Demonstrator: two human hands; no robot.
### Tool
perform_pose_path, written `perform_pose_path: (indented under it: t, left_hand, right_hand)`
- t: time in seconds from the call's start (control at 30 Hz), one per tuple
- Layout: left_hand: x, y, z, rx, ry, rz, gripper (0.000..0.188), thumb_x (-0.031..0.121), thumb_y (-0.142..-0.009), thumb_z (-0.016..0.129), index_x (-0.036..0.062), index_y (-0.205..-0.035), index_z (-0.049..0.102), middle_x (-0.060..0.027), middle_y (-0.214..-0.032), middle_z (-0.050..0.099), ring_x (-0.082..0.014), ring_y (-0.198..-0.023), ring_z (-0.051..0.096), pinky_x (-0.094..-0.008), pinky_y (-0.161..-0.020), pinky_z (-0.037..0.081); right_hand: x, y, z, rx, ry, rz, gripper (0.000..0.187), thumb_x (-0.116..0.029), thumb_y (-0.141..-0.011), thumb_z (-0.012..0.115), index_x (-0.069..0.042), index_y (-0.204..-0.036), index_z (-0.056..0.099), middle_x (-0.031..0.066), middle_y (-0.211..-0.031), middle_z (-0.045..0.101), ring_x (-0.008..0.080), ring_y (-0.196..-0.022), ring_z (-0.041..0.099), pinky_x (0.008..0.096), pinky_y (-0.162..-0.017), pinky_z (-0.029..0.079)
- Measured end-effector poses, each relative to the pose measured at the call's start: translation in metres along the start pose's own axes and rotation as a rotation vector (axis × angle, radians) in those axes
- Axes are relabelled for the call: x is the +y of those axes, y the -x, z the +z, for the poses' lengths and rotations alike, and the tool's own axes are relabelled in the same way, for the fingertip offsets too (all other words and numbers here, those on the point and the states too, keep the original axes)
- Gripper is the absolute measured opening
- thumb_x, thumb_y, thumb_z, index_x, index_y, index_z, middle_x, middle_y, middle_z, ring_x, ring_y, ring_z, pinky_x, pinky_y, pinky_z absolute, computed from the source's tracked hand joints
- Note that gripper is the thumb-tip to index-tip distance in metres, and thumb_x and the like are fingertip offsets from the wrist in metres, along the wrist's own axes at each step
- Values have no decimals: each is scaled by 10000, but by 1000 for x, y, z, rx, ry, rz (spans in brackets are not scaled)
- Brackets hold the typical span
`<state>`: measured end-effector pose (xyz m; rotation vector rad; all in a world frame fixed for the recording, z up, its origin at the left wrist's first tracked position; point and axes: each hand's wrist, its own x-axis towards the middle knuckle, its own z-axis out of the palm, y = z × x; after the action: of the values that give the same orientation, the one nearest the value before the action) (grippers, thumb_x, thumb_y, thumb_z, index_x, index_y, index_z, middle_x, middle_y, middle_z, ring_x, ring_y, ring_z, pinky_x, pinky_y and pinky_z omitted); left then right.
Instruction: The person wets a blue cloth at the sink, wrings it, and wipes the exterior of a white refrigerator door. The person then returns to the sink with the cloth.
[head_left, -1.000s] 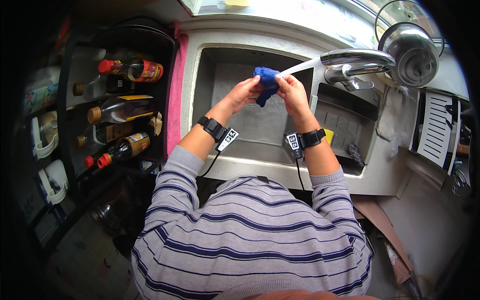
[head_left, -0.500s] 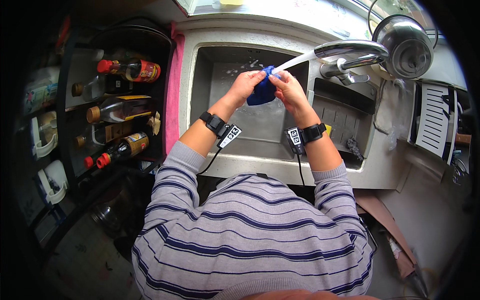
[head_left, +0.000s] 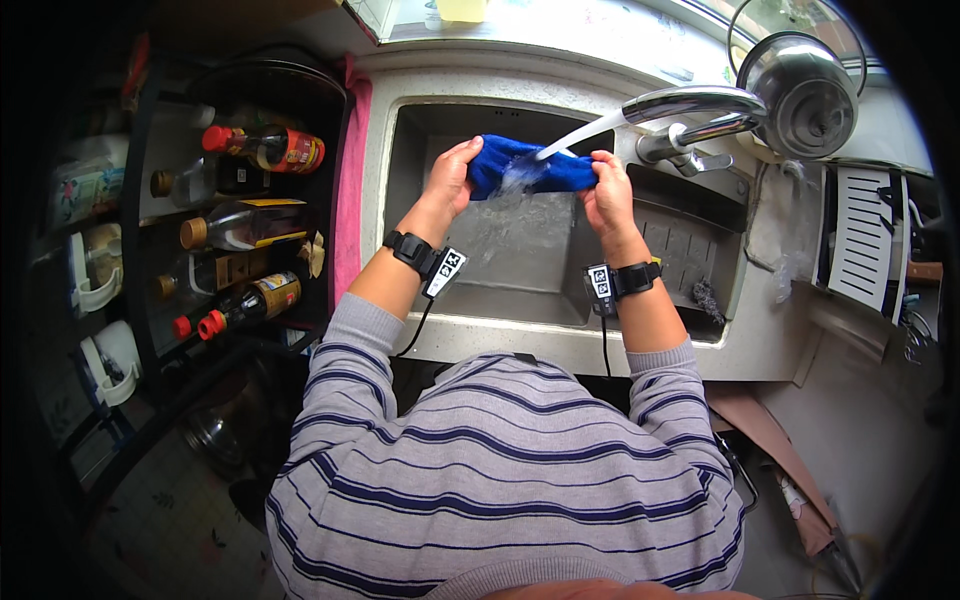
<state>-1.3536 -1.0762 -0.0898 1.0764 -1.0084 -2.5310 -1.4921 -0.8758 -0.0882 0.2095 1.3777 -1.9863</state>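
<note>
My left hand (head_left: 447, 185) and right hand (head_left: 609, 197) had moved apart since half a second earlier, when the blue cloth (head_left: 553, 177) was bunched between them. Each gripped one end, holding it stretched above the sink (head_left: 530, 262), under the water (head_left: 588, 133) running from the faucet (head_left: 690, 102)

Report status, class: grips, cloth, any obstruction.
Left grip, right grip: closed on opposite ends of blue cloth. Cloth stretched under running water. Nothing visibly obstructing.
</note>
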Motion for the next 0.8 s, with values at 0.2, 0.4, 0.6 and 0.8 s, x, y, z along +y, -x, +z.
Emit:
perform_pose_path:
  t: [0.2, 0.4, 0.6, 0.8]
  left_hand:
    - [-1, 14, 31, -235, 9, -74, 226, 136, -865, 672, 67, -1078, 646, -36, -995, 677, -147, -918, 640, -331, -842, 504]
    - [-11, 26, 49, -190, -449, 42, 236, 225, -886, 665, 69, -1062, 676, 7, -949, 658, -73, -821, 559, -236, -693, 418]
    - [-10, 14, 34, -109, -147, -32, 242, 199, -969, 498, 13, -1084, 602, -83, -1052, 638, -187, -918, 618, -362, -785, 504]
    - [-10, -12, -3, 246, 276, -318, 324, 256, -969, 488, -11, -1146, 538, -160, -1127, 626, -314, -1024, 615, -480, -939, 473]
  right_hand:
    - [13, 19, 36, 8, 245, 197, 535, -156, -872, 661, -117, -1329, 385, 99, -1256, 471, 230, -1071, 537, 394, -888, 464]
    - [19, 24, 45, -230, -81, 368, 349, -379, -920, 616, -70, -1083, 594, 45, -1054, 608, 171, -948, 563, 381, -824, 466]
    - [19, 14, 29, -292, 89, 191, 248, -272, -961, 552, -48, -1057, 599, 73, -947, 648, 179, -875, 615, 348, -819, 494]
    - [-3, 15, 20, -171, -167, 258, 308, -343, -976, 481, -76, -1111, 553, 124, -1093, 632, 271, -1022, 603, 494, -904, 461]
